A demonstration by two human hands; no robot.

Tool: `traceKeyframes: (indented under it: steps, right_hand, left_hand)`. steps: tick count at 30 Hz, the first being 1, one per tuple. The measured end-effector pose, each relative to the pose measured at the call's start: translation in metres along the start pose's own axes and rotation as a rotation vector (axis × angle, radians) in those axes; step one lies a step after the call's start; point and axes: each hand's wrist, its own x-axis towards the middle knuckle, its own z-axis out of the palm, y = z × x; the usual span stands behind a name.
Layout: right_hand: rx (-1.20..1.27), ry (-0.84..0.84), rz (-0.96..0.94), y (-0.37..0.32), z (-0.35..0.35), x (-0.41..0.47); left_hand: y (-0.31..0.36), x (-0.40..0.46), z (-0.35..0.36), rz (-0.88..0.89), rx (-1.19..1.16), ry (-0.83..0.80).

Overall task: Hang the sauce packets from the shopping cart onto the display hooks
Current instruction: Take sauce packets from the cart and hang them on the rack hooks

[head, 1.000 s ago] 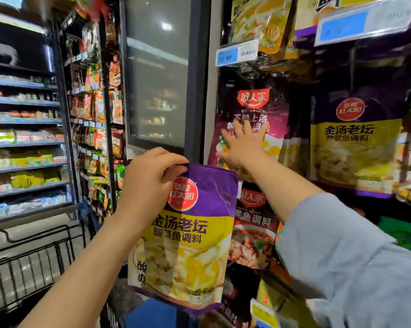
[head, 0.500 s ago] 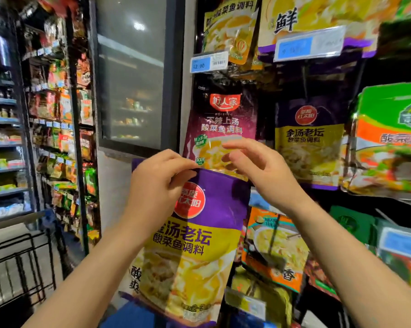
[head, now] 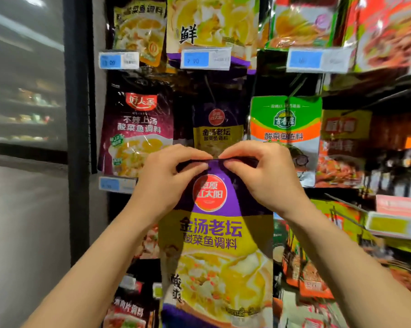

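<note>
Left hand point(head: 166, 178) and right hand point(head: 263, 176) both pinch the top edge of the purple-and-yellow sauce packet point(head: 218, 252), which hangs below them, apparently just in front of the matching hung packet point(head: 217, 129).

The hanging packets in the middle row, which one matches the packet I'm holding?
The dark purple-and-yellow packet hanging straight above both hands matches the held packet: same red round logo, same yellow band. Its neighbours are maroon and green-orange.

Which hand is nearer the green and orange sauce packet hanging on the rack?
Right. The right hand sits just below-left of the green and orange packet, overlapping its lower corner; the left hand is farther left.
</note>
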Motion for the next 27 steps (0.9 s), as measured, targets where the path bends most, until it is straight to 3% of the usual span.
traceKeyframes:
  steps: [4, 7, 13, 18, 27]
  right_hand:
    - [-0.056, -0.006, 0.036, 0.009, -0.028, -0.001]
    - [-0.069, 0.030, 0.074, 0.015, -0.046, 0.001]
    - [-0.080, 0.034, 0.093, 0.016, -0.062, 0.014]
    - [0.160, 0.105, 0.232, 0.022, -0.061, 0.047]
    - [0.454, 0.224, 0.436, 0.027, -0.017, 0.119]
  left_hand:
    - [-0.013, -0.003, 0.008, -0.093, -0.030, 0.032]
    - [-0.020, -0.005, 0.013, -0.216, -0.210, 0.036]
    - [-0.011, 0.012, 0.021, -0.140, -0.338, 0.121]
    - [-0.016, 0.057, 0.008, -0.103, -0.323, 0.243]
    - [-0.046, 0.116, -0.016, -0.253, -0.336, 0.370]
